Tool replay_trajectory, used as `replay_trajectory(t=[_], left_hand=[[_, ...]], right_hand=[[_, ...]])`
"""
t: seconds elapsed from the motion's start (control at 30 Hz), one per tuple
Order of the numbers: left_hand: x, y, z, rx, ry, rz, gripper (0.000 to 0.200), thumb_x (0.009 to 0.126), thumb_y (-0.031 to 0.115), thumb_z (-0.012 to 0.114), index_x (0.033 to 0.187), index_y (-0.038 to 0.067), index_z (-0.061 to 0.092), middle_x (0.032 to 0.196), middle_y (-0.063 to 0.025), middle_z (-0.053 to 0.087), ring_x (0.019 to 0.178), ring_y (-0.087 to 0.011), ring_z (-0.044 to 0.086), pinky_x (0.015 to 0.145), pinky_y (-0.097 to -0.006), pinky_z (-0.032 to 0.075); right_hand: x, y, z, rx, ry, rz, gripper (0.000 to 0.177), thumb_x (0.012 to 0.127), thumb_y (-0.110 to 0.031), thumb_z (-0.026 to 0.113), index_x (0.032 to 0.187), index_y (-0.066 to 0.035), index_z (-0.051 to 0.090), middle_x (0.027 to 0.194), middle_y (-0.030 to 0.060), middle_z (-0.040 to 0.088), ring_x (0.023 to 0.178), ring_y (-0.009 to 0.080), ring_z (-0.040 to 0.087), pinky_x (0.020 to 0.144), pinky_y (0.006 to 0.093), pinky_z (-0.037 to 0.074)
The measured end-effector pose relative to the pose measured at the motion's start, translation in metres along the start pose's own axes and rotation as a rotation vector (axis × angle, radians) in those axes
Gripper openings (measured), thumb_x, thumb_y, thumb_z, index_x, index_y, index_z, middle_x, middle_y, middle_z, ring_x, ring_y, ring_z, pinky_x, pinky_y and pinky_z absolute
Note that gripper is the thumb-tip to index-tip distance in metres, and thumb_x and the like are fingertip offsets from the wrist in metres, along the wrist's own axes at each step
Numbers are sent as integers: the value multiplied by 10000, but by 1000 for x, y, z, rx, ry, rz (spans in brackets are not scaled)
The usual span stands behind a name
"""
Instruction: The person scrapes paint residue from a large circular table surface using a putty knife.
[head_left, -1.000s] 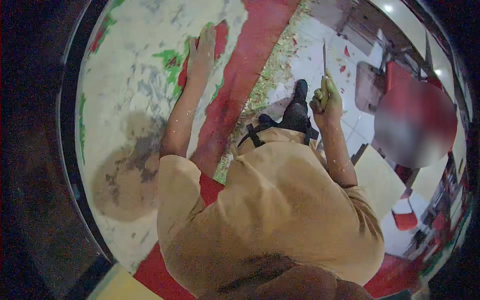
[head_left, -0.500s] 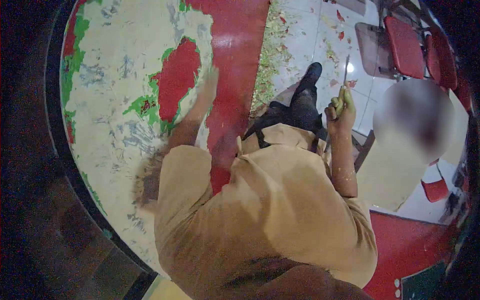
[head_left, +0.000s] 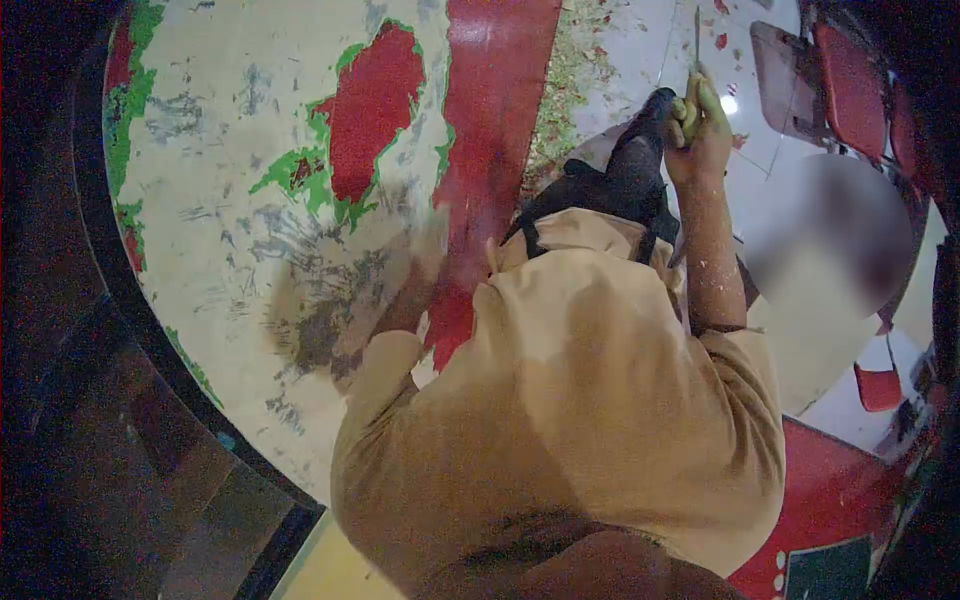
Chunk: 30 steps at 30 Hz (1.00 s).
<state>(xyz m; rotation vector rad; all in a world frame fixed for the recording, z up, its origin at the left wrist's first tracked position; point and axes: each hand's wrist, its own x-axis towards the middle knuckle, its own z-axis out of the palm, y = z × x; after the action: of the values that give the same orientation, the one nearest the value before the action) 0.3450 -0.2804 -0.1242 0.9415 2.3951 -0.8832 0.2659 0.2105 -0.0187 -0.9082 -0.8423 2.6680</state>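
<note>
My left hand (head_left: pixel 428 250) is blurred by motion. It looks flat, with the fingers stretched along the patchy wall (head_left: pixel 225 60) and nothing visible in it. Cream paint, grey scuffs, green edges and a bare red patch (head_left: pixel 378 110) mark that surface. Away from the wall, on the right, my right hand (head_left: pixel 705 125) is closed round the yellowish handle of a scraper (head_left: pixel 698 45). Its thin blade appears edge-on and points away from me. Whether the left palm touches the wall cannot be made out.
Paint flakes (head_left: pixel 570 85) litter the white tiled floor (head_left: pixel 640 40) along the red strip (head_left: pixel 495 110) at the wall's foot. Red chairs (head_left: pixel 850 90) stand at right, near a blurred-out area (head_left: pixel 835 235). A small red seat (head_left: pixel 880 388) is lower right.
My left hand has slid down the wall toward my body. My right hand, still holding the scraper, has moved farther forward. The whole view has shifted slightly.
</note>
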Motion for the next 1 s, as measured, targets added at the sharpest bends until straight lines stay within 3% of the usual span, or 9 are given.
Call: replay_trajectory(t=[0.17, 0.33, 0.47, 0.57, 0.63, 0.7, 0.8, 0.9, 1.0], left_hand=[[-94, 40, 34, -465, -308, -101, 493, 941, 264, 323, 1378, 39, 282, 1421, -111, 286, 1289, -257, 274, 1051, -460, 208], [-190, 47, 62, -1013, -535, -583, 489, 946, 272, 320, 1374, 37, 286, 1407, -115, 309, 1271, -253, 304, 1038, -449, 233], [-279, 59, 67, -1188, -538, -1010, 486, 951, 279, 317, 1371, 35, 290, 1396, -118, 327, 1257, -250, 327, 1029, -440, 252], [-312, 80, 67, -1270, -474, -1229, 484, 954, 284, 315, 1368, 34, 293, 1388, -120, 341, 1246, -248, 345, 1022, -433, 267], [-317, 93, 66, -1346, -408, -1319, 483, 956, 287, 314, 1367, 33, 294, 1383, -122, 350, 1239, -247, 357, 1017, -429, 277], [-302, 95, 64, -1444, -317, -1364, 482, 958, 290, 312, 1365, 32, 296, 1377, -123, 359, 1232, -246, 368, 1012, -424, 287], [-263, 94, 59, -1646, -137, -1354, 481, 962, 295, 310, 1363, 31, 299, 1369, -125, 373, 1221, -244, 386, 1005, -418, 301], [-205, 70, 46, -1923, 73, -1243, 479, 965, 300, 308, 1361, 30, 301, 1361, -127, 387, 1210, -242, 404, 997, -411, 316], [-137, 44, 17, -2266, 337, -965, 478, 968, 305, 306, 1358, 29, 304, 1353, -130, 401, 1200, -240, 421, 990, -404, 331]], right_hand=[[-20, 11, -4, -156, 36, 41, 422, 890, -258, 523, 1271, -92, 449, 611, -1, 482, 395, 82, 401, 339, 214, 324], [-23, 35, -19, -136, 133, 227, 223, 893, -263, 495, 1085, -155, 533, 600, 1, 510, 372, 95, 392, 339, 211, 315], [-13, 59, -10, -121, -6, 428, 109, 914, -261, 469, 950, -174, 526, 565, 12, 513, 364, 94, 384, 334, 225, 292], [-25, 60, 27, -182, -235, 467, 365, 873, -237, 543, 1205, -101, 473, 632, 3, 482, 406, 93, 385, 356, 228, 321], [-16, 65, 51, -286, -229, 516, 253, 845, -307, 579, 1019, -133, 520, 613, 3, 471, 408, 100, 380, 360, 242, 298], [-15, 64, 83, -335, -264, 471, 223, 829, -337, 597, 923, -149, 520, 602, 0, 467, 414, 102, 389, 361, 241, 296], [-22, 73, 100, -390, -231, 397, 136, 879, -287, 502, 910, -156, 522, 633, 16, 511, 439, 113, 432, 362, 231, 335], [-27, 89, 122, -300, -313, 398, 144, 881, -295, 490, 894, -154, 515, 618, 6, 489, 436, 113, 428, 360, 233, 335], [-45, 93, 130, -454, -277, 398, 201, 893, -287, 478, 1009, -141, 554, 613, -9, 476, 431, 103, 415, 357, 230, 327]])
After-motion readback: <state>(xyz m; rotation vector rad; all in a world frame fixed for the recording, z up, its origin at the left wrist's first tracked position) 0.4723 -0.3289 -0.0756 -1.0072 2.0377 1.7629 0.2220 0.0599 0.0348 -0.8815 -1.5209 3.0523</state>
